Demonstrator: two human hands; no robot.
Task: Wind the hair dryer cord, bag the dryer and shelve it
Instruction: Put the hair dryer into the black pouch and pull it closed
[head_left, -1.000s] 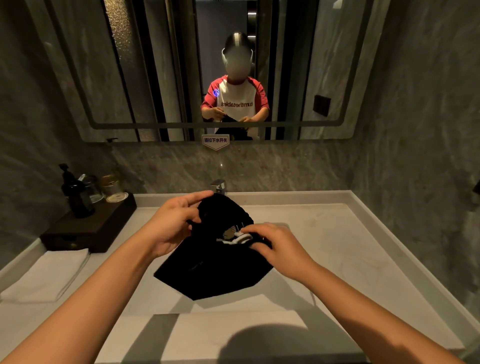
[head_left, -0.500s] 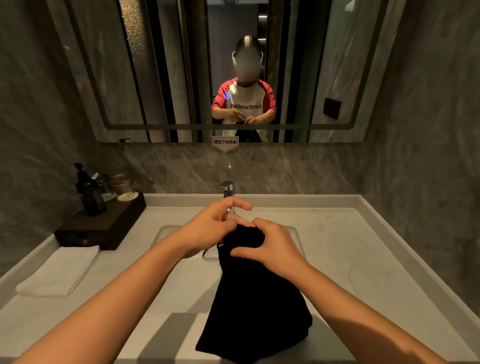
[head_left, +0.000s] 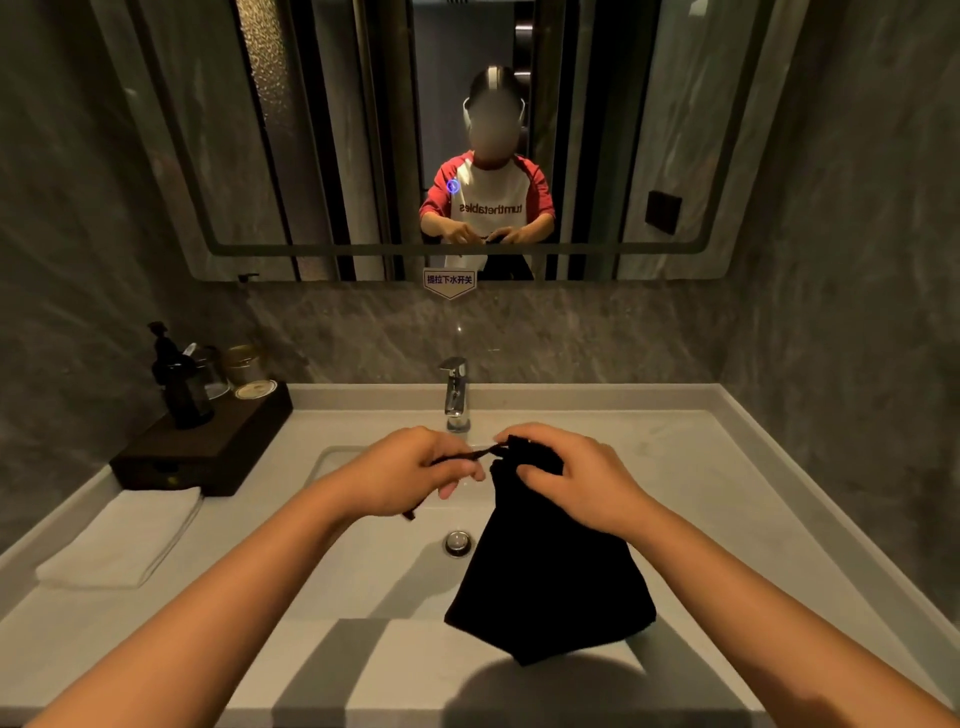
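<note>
The black bag (head_left: 550, 566) hung long-axis down over the sink (head_left: 363, 561), its neck pinched in the right hand (head_left: 576, 478) while the left hand (head_left: 405, 473) gripped the drawstring (head_left: 465, 456) stretched leftward.

Black bag (head_left: 545, 571) hides its contents; drawstring (head_left: 462, 457) end lost inside left hand (head_left: 405, 473) grip.

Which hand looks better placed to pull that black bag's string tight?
Probably the left hand: its fingers already pinch the drawstring, while the right hand grips the black bag at its gathered neck.
</note>
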